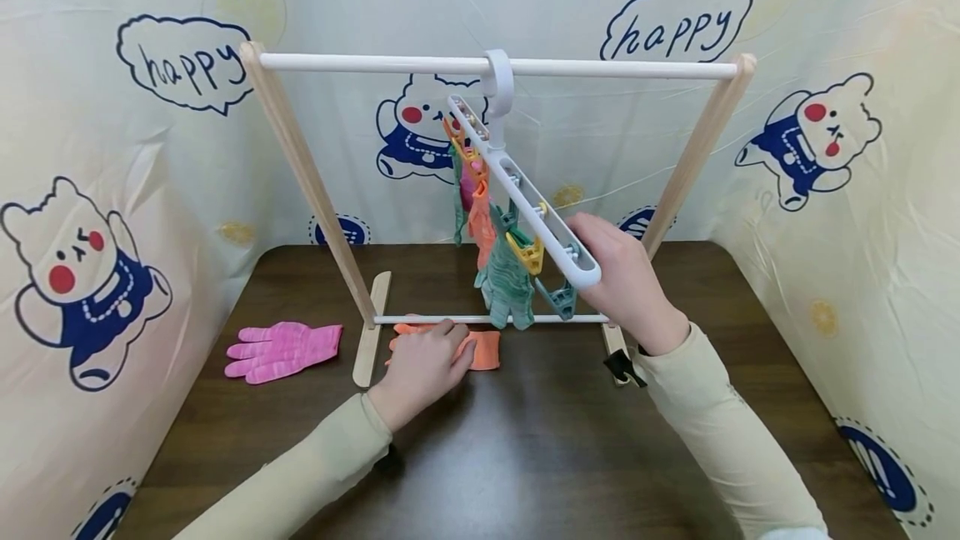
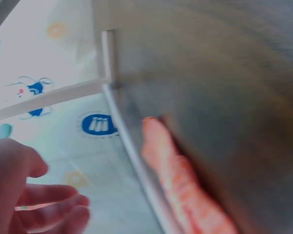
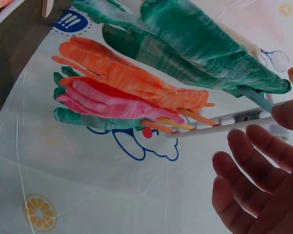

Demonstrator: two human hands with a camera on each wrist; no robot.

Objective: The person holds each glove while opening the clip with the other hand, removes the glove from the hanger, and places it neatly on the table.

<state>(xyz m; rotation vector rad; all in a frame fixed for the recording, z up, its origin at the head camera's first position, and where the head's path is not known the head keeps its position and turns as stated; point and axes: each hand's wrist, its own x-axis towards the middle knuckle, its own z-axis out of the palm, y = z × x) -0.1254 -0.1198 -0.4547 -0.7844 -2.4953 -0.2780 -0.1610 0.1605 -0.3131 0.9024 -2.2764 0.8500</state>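
A pink glove (image 1: 283, 352) lies flat on the table (image 1: 480, 457), left of the wooden frame (image 1: 311, 182). Next, the left hand (image 1: 422, 367) is over an orange glove (image 1: 487, 351) near the lower rod (image 1: 566, 319), fingers loosely bent — whether they touch it, I cannot tell. Then a white hanger (image 1: 540, 211) hooks over the top rod (image 1: 375, 63), green gloves (image 1: 512, 283), a hanging orange glove (image 3: 132, 73) and a hanging pink glove (image 3: 107, 102) clipped along it. Rightmost, the right hand (image 1: 626, 273) is beside the hanger's near end — fingers relaxed, thumb by a blue-green clip (image 3: 256, 99).
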